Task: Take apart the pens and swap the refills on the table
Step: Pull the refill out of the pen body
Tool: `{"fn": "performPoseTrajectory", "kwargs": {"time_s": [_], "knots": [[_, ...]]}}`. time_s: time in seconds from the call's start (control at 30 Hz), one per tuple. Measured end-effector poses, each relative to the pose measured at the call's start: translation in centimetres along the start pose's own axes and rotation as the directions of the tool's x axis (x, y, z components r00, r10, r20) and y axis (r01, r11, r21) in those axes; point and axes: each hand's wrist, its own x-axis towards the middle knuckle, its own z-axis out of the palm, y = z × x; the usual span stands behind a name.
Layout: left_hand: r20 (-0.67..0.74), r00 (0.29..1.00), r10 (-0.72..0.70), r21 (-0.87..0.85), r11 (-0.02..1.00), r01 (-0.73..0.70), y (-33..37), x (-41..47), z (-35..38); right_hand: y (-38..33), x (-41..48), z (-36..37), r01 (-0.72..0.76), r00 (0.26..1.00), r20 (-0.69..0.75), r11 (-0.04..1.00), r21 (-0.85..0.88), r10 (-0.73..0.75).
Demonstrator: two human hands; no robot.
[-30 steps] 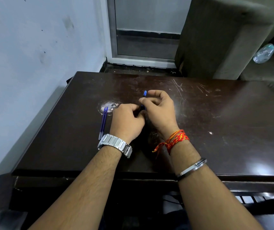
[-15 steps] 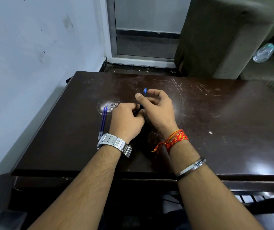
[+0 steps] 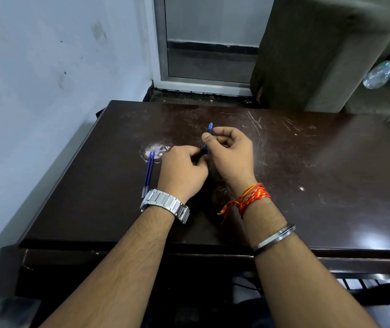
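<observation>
One view only, from a wide-angle camera on the person's head, looking forward and steeply down. The dark bench [image 3: 307, 174] fills the middle of the frame, close in, its near edge running across the lower third. Both forearms rise from the bottom edge to the centre. The wall [image 3: 47, 79] bends along the left, and a door frame [image 3: 161, 55] sits at top centre.

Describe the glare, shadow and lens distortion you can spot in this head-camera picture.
Head view: white glare on the table near its right front edge; both hands shadow the dark wood beneath them; wide-angle bending curves the table's front edge and tilts the wall.
</observation>
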Motion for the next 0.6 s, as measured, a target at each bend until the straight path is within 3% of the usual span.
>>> {"fn": "performPoseTrajectory", "kwargs": {"time_s": [0.6], "knots": [[0.068,0.998,0.012,0.034,0.999,-0.015,0.1,-0.3,0.1,-0.8,0.9,-1.1,0.074,0.98,-0.189,0.992,0.102,-0.054]]}}
